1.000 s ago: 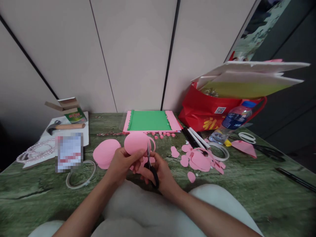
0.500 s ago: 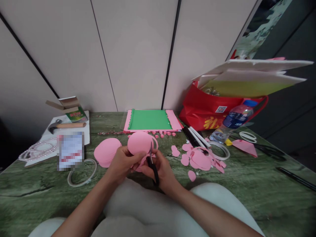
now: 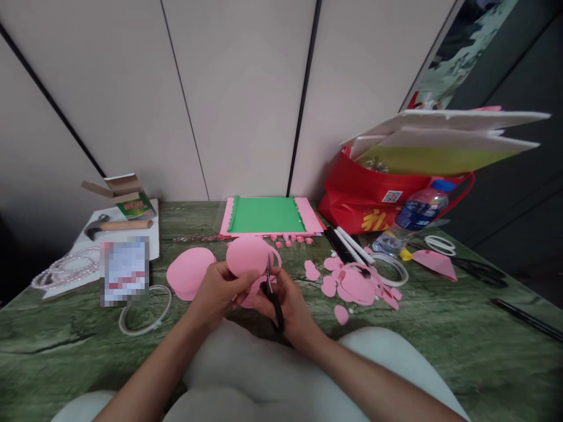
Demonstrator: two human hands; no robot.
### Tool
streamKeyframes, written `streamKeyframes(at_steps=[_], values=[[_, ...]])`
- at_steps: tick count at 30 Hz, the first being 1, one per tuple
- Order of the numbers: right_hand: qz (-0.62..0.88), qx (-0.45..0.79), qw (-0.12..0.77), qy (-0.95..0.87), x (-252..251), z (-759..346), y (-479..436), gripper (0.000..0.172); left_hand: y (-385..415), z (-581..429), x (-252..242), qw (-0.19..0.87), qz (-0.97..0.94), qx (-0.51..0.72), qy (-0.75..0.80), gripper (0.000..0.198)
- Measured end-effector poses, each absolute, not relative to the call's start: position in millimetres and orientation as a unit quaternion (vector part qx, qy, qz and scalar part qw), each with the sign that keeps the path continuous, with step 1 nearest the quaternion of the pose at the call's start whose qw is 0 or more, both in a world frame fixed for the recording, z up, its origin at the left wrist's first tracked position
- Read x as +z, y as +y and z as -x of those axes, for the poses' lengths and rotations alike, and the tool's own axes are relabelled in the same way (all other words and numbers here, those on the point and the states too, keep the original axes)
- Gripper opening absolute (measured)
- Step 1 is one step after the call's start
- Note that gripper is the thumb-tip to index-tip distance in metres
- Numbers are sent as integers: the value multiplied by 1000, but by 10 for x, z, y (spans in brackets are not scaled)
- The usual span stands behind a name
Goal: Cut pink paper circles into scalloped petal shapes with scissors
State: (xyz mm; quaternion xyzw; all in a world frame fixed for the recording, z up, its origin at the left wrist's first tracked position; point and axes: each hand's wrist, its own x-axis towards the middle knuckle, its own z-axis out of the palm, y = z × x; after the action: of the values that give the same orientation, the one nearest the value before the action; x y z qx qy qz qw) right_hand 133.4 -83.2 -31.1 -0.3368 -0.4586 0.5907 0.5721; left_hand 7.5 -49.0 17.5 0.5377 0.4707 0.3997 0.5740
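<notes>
My left hand (image 3: 222, 291) pinches a round piece of pink paper (image 3: 247, 255) by its lower edge. My right hand (image 3: 288, 302) is closed round the black handles of a pair of scissors (image 3: 273, 299). Their blades point up at the right edge of the pink circle, where a thin curved strip of paper (image 3: 277, 257) hangs off. Left of my hands lies a stack of pink paper circles (image 3: 190, 272). Right of them is a loose heap of pink cut-offs (image 3: 358, 285). More pink paper shows below the circle, partly hidden by my fingers.
Green and pink sheets (image 3: 267, 214) lie at the back. At left are a hammer (image 3: 127, 225), an opened box (image 3: 134, 202), bead strands (image 3: 68, 268) and a tape roll (image 3: 145, 310). At right stand a red bag (image 3: 352, 193) and a water bottle (image 3: 417, 214), near another tape roll (image 3: 398, 271).
Both hands, the paper circle and the scissors keep nearly the same position. The whole view has shifted very slightly.
</notes>
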Motion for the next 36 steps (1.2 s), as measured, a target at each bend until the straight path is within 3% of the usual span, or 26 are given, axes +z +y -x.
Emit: streamKeyframes(at_steps=[16, 28, 36], values=[[430, 577, 534, -443, -180, -1368, -853, 54, -462, -72, 169, 569, -542, 413, 460, 30], [417, 583, 529, -455, -254, -1365, -852, 50, -472, -92, 172, 622, -517, 424, 407, 27], [398, 594, 537, -448, -257, -1359, -860, 53, -459, -86, 170, 580, -529, 423, 452, 30]])
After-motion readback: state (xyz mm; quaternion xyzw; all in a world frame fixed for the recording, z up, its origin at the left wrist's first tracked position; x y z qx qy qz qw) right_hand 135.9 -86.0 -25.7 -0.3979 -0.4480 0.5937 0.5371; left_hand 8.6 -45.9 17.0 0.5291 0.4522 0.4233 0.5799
